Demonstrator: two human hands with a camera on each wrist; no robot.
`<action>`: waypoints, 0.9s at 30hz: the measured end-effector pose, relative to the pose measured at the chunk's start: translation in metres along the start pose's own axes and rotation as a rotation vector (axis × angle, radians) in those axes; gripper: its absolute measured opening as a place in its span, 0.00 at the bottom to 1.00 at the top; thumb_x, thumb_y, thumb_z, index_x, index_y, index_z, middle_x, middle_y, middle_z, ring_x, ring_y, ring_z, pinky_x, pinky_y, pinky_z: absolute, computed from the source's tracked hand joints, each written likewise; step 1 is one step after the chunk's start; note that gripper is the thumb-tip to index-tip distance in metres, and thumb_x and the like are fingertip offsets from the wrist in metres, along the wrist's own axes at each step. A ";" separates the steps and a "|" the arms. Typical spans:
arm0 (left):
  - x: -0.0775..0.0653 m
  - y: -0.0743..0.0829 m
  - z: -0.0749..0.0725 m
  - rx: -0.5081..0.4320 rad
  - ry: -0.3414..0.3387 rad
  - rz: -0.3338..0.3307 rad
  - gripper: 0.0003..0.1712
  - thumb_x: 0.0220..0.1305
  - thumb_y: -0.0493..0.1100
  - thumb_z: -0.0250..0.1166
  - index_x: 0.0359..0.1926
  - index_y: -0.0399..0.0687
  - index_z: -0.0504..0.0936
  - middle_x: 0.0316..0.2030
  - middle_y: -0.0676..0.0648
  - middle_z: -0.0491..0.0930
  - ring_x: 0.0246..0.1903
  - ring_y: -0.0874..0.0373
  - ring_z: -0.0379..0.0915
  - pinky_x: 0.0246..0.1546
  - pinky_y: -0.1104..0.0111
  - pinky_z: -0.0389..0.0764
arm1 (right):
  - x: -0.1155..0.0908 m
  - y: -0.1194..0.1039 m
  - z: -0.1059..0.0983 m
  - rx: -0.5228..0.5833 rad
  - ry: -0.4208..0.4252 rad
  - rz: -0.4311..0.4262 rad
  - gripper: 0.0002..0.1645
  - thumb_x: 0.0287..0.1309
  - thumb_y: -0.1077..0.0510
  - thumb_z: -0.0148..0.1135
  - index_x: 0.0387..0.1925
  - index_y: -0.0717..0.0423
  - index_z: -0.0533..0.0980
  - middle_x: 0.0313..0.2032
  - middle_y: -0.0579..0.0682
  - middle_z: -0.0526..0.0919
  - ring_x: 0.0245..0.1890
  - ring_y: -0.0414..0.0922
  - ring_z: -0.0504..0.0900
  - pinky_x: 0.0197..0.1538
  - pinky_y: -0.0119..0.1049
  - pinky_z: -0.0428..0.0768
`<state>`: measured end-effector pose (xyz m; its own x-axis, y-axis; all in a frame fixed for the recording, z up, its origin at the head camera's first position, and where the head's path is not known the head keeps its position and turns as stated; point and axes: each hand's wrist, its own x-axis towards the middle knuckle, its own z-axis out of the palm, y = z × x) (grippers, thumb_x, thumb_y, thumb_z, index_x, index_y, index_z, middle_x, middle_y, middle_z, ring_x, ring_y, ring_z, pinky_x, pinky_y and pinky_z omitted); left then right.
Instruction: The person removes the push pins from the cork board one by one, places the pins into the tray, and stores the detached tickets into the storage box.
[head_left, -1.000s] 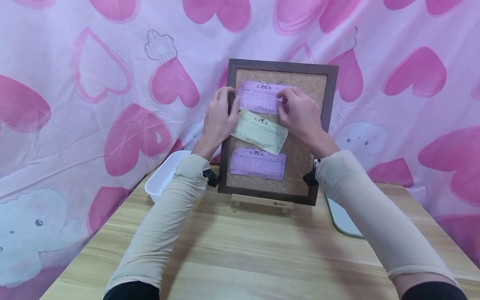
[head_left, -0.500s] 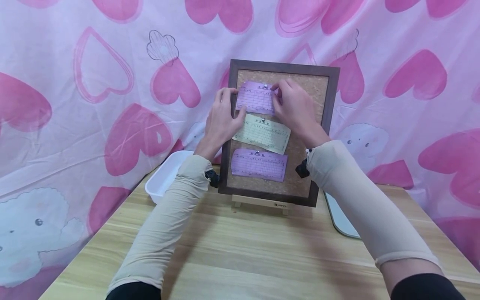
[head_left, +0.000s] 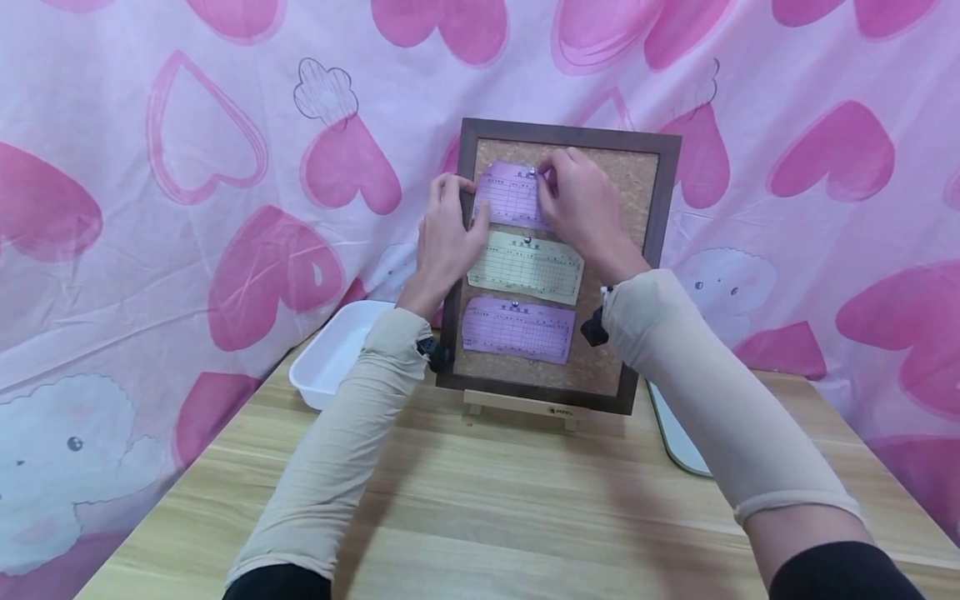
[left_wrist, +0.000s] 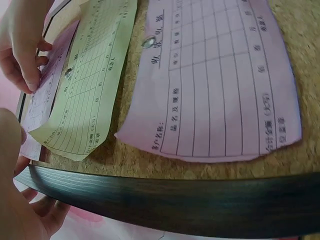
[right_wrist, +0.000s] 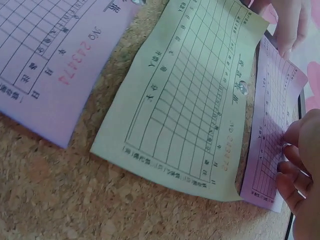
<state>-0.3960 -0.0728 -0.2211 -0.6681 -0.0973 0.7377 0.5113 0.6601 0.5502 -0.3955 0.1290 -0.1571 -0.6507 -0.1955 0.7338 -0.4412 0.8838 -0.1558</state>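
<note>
My left hand [head_left: 450, 233] grips the left frame edge of a corkboard [head_left: 607, 333], thumb in front, fingers behind. Pinned to it are a purple receipt slip [head_left: 506, 196] on top, a green slip [head_left: 525, 267] below and another purple slip [head_left: 517, 329] lowest. A shiny round-headed pushpin [head_left: 532, 172] holds the top slip, right at the fingertips of my right hand [head_left: 581, 200]. That hand's fingers are curled against the slip, covering its right part. Whether they pinch the pin cannot be made out. In the right wrist view the green slip [right_wrist: 185, 105] curls off the cork.
The board leans on a small wooden easel [head_left: 525, 402] on the wooden table [head_left: 525, 517]. A white plastic tub [head_left: 322, 358] stands behind my left forearm. A flat pale board [head_left: 678, 433] is partly hidden by my right sleeve. A pink heart-patterned cloth [head_left: 225, 150] hangs behind.
My right hand has moved left and slightly up along the top slip to the pushpin. The green slip now hangs more level. My left hand stays on the frame.
</note>
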 end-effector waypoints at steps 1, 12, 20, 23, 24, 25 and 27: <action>0.000 0.000 0.000 -0.005 0.016 0.000 0.19 0.77 0.56 0.60 0.61 0.53 0.78 0.71 0.48 0.70 0.54 0.44 0.82 0.57 0.49 0.82 | 0.001 -0.001 0.000 0.003 0.000 0.007 0.17 0.80 0.52 0.55 0.58 0.55 0.83 0.48 0.53 0.85 0.45 0.51 0.82 0.49 0.47 0.81; 0.002 -0.001 0.002 -0.030 0.063 0.011 0.14 0.80 0.53 0.61 0.53 0.50 0.82 0.71 0.46 0.72 0.60 0.48 0.80 0.59 0.49 0.82 | 0.007 -0.009 0.002 0.037 0.026 0.085 0.17 0.78 0.53 0.57 0.55 0.55 0.85 0.48 0.54 0.89 0.46 0.50 0.83 0.53 0.47 0.81; 0.001 0.001 0.004 -0.020 0.037 -0.014 0.14 0.80 0.54 0.61 0.53 0.51 0.82 0.75 0.47 0.69 0.61 0.44 0.82 0.60 0.49 0.82 | 0.009 -0.011 0.001 0.035 0.018 0.100 0.17 0.77 0.52 0.59 0.56 0.53 0.86 0.49 0.53 0.90 0.48 0.50 0.84 0.55 0.48 0.82; 0.001 0.002 0.004 -0.016 0.038 -0.009 0.14 0.80 0.54 0.60 0.52 0.51 0.82 0.75 0.47 0.69 0.62 0.44 0.81 0.61 0.49 0.82 | 0.009 -0.013 0.001 0.034 0.011 0.105 0.17 0.78 0.52 0.60 0.57 0.53 0.86 0.50 0.53 0.90 0.48 0.49 0.84 0.54 0.48 0.83; 0.001 0.002 0.004 -0.016 0.037 -0.009 0.14 0.81 0.54 0.60 0.52 0.51 0.82 0.75 0.47 0.69 0.62 0.44 0.81 0.61 0.49 0.82 | 0.009 -0.013 0.001 0.035 0.008 0.106 0.16 0.78 0.52 0.60 0.57 0.53 0.86 0.50 0.53 0.90 0.48 0.49 0.85 0.54 0.47 0.83; 0.001 0.002 0.004 -0.015 0.037 -0.009 0.14 0.81 0.54 0.60 0.52 0.51 0.82 0.75 0.47 0.69 0.62 0.44 0.81 0.61 0.50 0.82 | 0.009 -0.013 0.001 0.036 0.007 0.106 0.16 0.78 0.52 0.61 0.57 0.52 0.86 0.50 0.53 0.90 0.48 0.49 0.85 0.54 0.47 0.83; 0.000 0.002 0.004 -0.013 0.036 -0.011 0.14 0.81 0.54 0.60 0.52 0.51 0.82 0.75 0.47 0.69 0.63 0.45 0.81 0.62 0.50 0.82 | 0.009 -0.013 0.001 0.040 0.009 0.106 0.16 0.78 0.52 0.61 0.57 0.53 0.86 0.50 0.53 0.91 0.47 0.49 0.85 0.54 0.47 0.83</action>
<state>-0.3972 -0.0683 -0.2210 -0.6536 -0.1316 0.7453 0.5113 0.6493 0.5630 -0.3960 0.1152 -0.1489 -0.6893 -0.0976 0.7179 -0.3948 0.8815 -0.2592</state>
